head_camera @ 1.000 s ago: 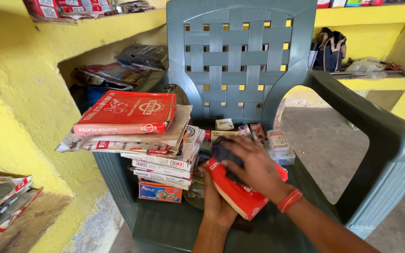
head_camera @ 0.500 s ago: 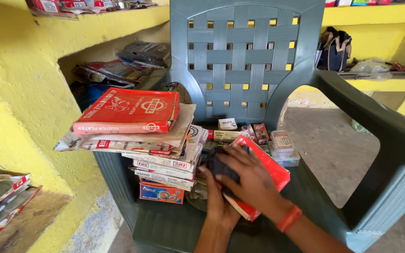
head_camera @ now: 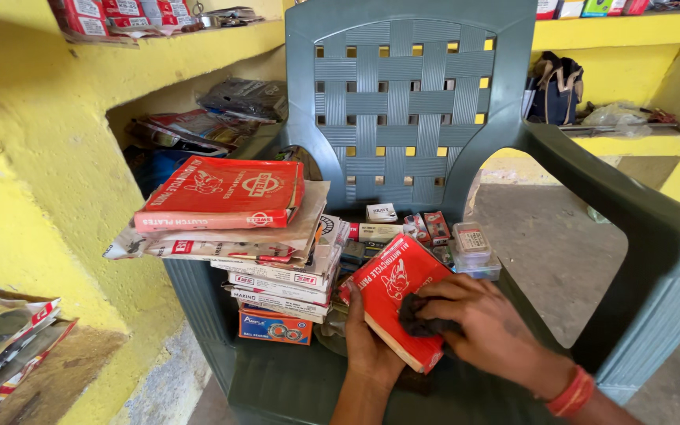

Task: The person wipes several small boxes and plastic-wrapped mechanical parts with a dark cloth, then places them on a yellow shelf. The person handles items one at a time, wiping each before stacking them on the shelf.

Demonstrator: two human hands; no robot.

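Currently one flat red box (head_camera: 393,303) sits tilted on the seat of the grey plastic chair (head_camera: 411,102). My left hand (head_camera: 367,346) grips its lower edge at 7 o'clock; my right hand (head_camera: 485,327) is closed on a dark cloth (head_camera: 423,323) pressed to its face. Wiping looks partway: one box in hand, and a stack (head_camera: 238,236) of about eight boxes at 10 o'clock looks unwiped. Several small packets (head_camera: 426,228) lie at 12 o'clock.
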